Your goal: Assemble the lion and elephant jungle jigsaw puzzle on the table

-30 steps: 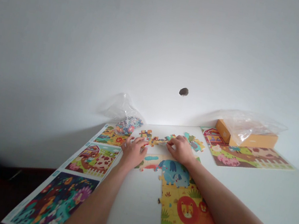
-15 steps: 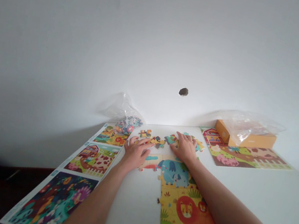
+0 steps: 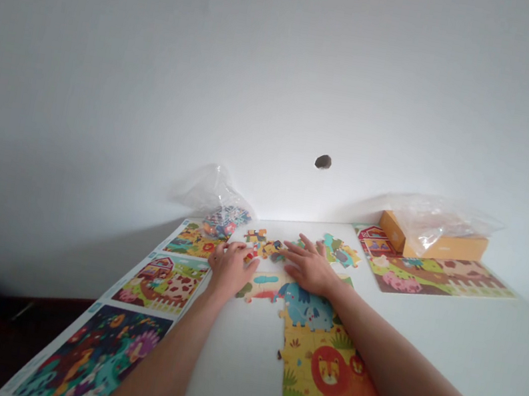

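A partly assembled jigsaw puzzle (image 3: 329, 371) with elephants and lions lies on the white table. My left hand (image 3: 232, 272) is at its upper left corner, fingers curled, with a small red-patterned puzzle piece (image 3: 249, 255) between thumb and forefinger. My right hand (image 3: 309, 268) is spread flat, palm down, above the elephants, its fingers over loose pieces and partly hiding them. Beyond the hands lie yellow loose puzzle pieces (image 3: 256, 236) and a greenish group of pieces (image 3: 341, 251). Blue and red sky pieces (image 3: 264, 287) extend left from the elephants.
A sheet of printed pictures (image 3: 164, 282) runs along the table's left side. Behind it rests a clear plastic bag (image 3: 228, 217) of pieces. At right, an orange box (image 3: 444, 245) under clear plastic sits on a farm picture (image 3: 438, 279). A white wall (image 3: 282, 93) stands behind the table.
My right hand has shifted left and nearer, uncovering the greenish pieces at the right. My left hand has drawn slightly left, its fingers now more curled.
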Demonstrator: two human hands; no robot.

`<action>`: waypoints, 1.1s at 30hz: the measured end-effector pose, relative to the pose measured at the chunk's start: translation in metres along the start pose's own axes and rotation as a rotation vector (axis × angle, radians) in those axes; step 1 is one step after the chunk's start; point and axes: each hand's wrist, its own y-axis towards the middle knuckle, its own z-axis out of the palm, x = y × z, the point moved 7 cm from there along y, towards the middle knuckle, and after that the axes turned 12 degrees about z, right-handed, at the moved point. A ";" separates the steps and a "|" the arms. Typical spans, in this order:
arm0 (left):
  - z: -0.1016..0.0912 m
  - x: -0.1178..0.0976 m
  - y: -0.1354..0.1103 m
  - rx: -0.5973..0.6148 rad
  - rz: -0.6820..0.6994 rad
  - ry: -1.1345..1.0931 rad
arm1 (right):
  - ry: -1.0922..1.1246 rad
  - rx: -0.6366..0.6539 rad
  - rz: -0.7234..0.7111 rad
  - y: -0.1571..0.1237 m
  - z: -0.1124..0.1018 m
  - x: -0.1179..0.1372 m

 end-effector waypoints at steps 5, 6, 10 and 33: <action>0.000 0.001 0.000 -0.003 -0.034 -0.008 | 0.023 -0.032 0.045 0.001 -0.001 -0.002; 0.000 0.002 0.000 -0.009 -0.041 -0.014 | 0.024 -0.050 0.051 0.001 -0.002 -0.002; 0.001 0.002 0.002 -0.030 -0.053 -0.037 | 0.026 -0.072 0.033 0.002 -0.004 -0.001; -0.018 0.015 0.008 -0.455 0.080 -0.530 | 0.054 -0.081 0.031 0.002 -0.003 -0.003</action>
